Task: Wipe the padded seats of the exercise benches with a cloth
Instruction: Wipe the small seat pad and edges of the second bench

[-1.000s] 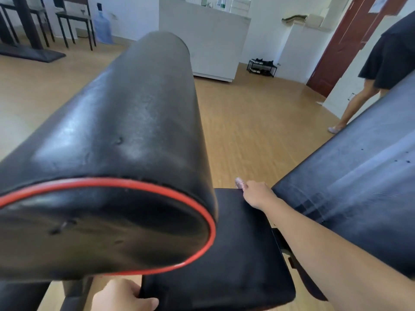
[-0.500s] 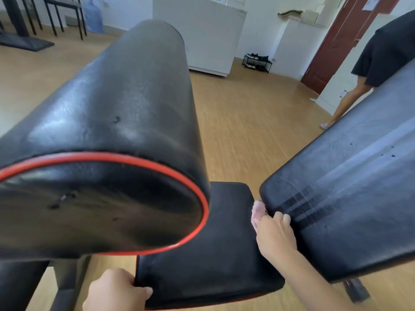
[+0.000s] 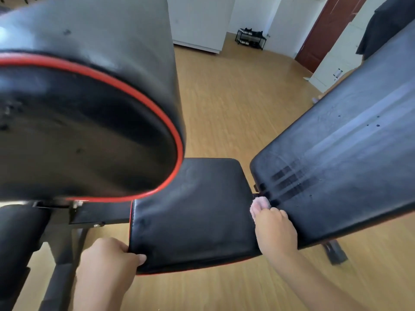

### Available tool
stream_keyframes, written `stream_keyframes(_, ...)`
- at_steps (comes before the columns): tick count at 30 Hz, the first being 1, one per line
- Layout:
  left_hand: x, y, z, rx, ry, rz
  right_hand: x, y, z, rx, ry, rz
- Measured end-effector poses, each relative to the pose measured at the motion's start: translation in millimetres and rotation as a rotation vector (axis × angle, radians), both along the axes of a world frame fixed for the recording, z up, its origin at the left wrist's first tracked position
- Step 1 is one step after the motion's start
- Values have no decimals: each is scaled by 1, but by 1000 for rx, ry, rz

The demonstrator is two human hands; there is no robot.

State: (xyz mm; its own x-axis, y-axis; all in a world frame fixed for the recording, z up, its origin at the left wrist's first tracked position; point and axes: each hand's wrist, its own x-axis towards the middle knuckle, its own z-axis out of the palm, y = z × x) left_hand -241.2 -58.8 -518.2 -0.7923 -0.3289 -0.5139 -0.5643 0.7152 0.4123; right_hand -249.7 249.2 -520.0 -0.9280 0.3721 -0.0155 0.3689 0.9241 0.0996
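Cloth [image 3: 260,204], pink, shows only as a small bunch poking out from under your right hand [image 3: 276,232], at the gap between the seat pad [image 3: 195,212] and the inclined back pad [image 3: 341,167]. Your right fingers [image 3: 272,212] are curled down over it, pressing it at the right rear corner of the seat, just against the lower edge of the back pad. Most of the cloth is hidden under the hand.

Seat pad: black, roughly square, red piping along its front and left edges, centre of view. Your left hand [image 3: 107,261] clamps its front left corner, thumb on top, the other fingers wrapped out of sight beneath.

Back pad: black, tilted up to the right, with pale streaks and short dark bars on its surface near the lower end.

Roller pad [image 3: 85,93]: large black cylinder with a red ring around its end face, filling the upper left, mounted on a black metal frame [image 3: 98,213] that meets the seat's left side.

Wooden floor [image 3: 224,104] beneath. Farther back: white cabinet [image 3: 197,21], low black shoe rack [image 3: 250,38], dark red door [image 3: 323,30]. A second person's dark garment [image 3: 388,21] shows at the upper right edge.
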Motion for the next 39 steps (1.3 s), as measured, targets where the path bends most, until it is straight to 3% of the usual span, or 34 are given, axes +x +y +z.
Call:
stream_keyframes(1, 1, 0, -1, 10, 10, 10, 20, -1, 0, -21, -70, 16)
stream_keyframes(4, 3, -1, 0, 50, 27, 41, 31, 11, -8, 17, -36, 65)
stream_keyframes(6, 2, 1, 1, 50, 25, 47, 7, 6, -7, 8, 79, 94)
stream_keyframes(9, 3, 1, 3, 49, 38, 45, -21, -11, 4, -62, 92, -21)
stream_keyframes(12, 3, 2, 8, 68, 37, 48, 11, -6, -4, -67, 50, -68)
stream_keyframes(19, 7, 9, 9, 52, 51, 96, 66, -21, -10, -648, 201, -405)
stream_keyframes(24, 11, 9, 6, 67, 70, 99, 62, -139, -17, -998, 111, -378)
stream_keyframes(26, 11, 8, 5, 80, 79, 103, 62, -171, -23, -1177, 178, -420)
stream_keyframes(29, 12, 8, 6, 83, 81, 94, 65, -146, -20, -1182, 134, -512)
stream_keyframes(34, 14, 8, 6, 116, 97, 95, 68, -60, 4, -1021, 360, -750)
stream_keyframes(37, 14, 11, 7, 80, 107, 76, 65, -95, -3, -888, 215, -534)
stream_keyframes(39, 13, 12, 7, 47, 98, 64, 65, -144, -10, -928, 35, -333)
